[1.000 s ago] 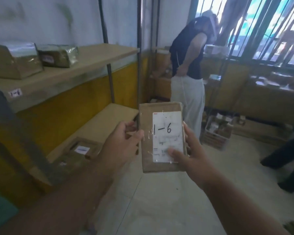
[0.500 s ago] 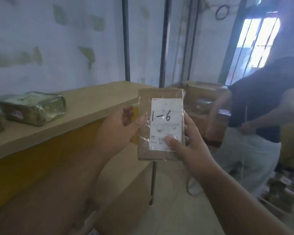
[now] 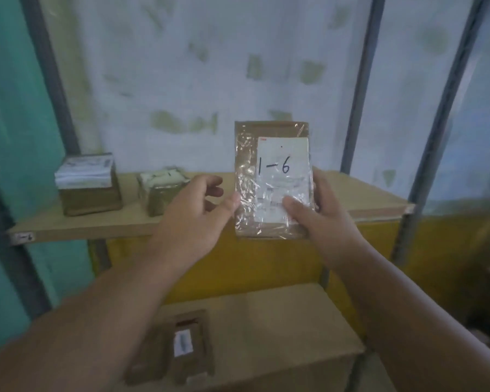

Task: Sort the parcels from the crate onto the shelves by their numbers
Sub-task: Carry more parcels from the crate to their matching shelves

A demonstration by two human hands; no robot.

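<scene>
Two hands hold one flat brown cardboard parcel wrapped in clear film (image 3: 272, 179) upright in front of the upper wooden shelf board (image 3: 365, 193). Its white label reads "1-6" in black handwriting; the smaller print below is illegible. The right hand (image 3: 320, 219) grasps the parcel's right edge, thumb pressed on the label, fingers behind. The left hand (image 3: 193, 213) pinches the left edge with its thumb, its other fingers curled loosely behind. A small white tag (image 3: 23, 237) on the shelf's front edge appears to read "1-6". Two taped brown boxes (image 3: 89, 185) stand on that shelf, left of the parcel. Compared with half a second earlier, the view now faces the shelf squarely, and the other person is out of frame.
</scene>
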